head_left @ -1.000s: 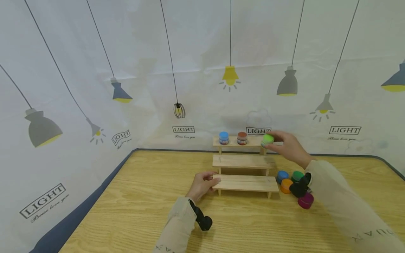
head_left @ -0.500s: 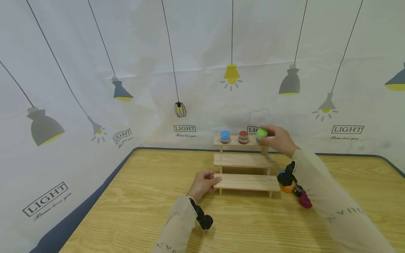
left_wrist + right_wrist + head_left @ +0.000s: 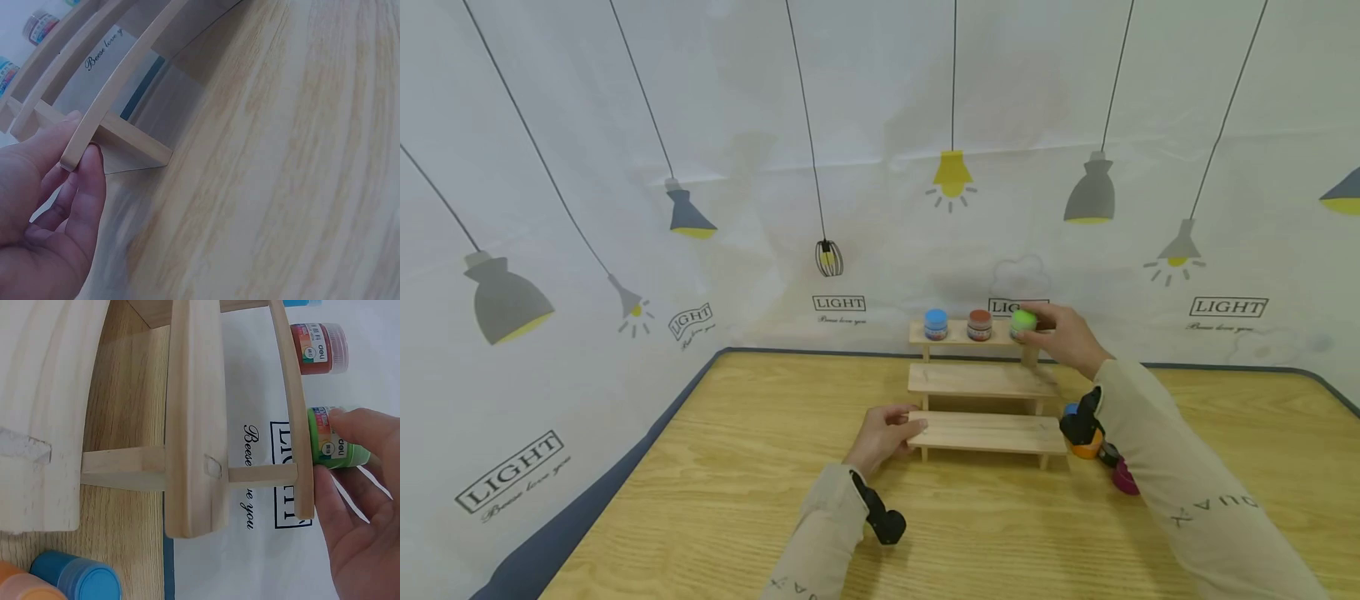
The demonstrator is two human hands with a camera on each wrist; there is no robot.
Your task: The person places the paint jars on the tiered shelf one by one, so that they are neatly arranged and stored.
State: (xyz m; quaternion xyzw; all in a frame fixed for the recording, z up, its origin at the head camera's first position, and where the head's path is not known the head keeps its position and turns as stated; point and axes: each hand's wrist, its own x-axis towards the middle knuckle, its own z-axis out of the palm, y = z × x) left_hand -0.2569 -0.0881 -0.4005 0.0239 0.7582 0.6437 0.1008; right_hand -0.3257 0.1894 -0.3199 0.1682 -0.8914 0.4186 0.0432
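Note:
A three-step wooden rack (image 3: 985, 379) stands near the wall. On its top step sit a light blue jar (image 3: 936, 325), a reddish-brown jar (image 3: 979, 326) and, towards the right end, a light green jar (image 3: 331, 440). My right hand (image 3: 1070, 337) has its fingers and thumb round the green jar, which rests on the top board in the right wrist view. With thumb and fingers my left hand (image 3: 880, 437) pinches the left end of the lowest board (image 3: 103, 106).
Right of the rack, partly behind my right wrist and its black strap, several jars stand on the wooden table (image 3: 737, 500): orange (image 3: 1086, 448), magenta (image 3: 1125, 478), dark green and blue (image 3: 78, 575). A wall sheet printed with lamps (image 3: 880, 100) rises behind.
My right hand has moved left along the top step with the green jar, bringing it nearer the reddish-brown one. The left hand keeps its pinch on the lowest board.

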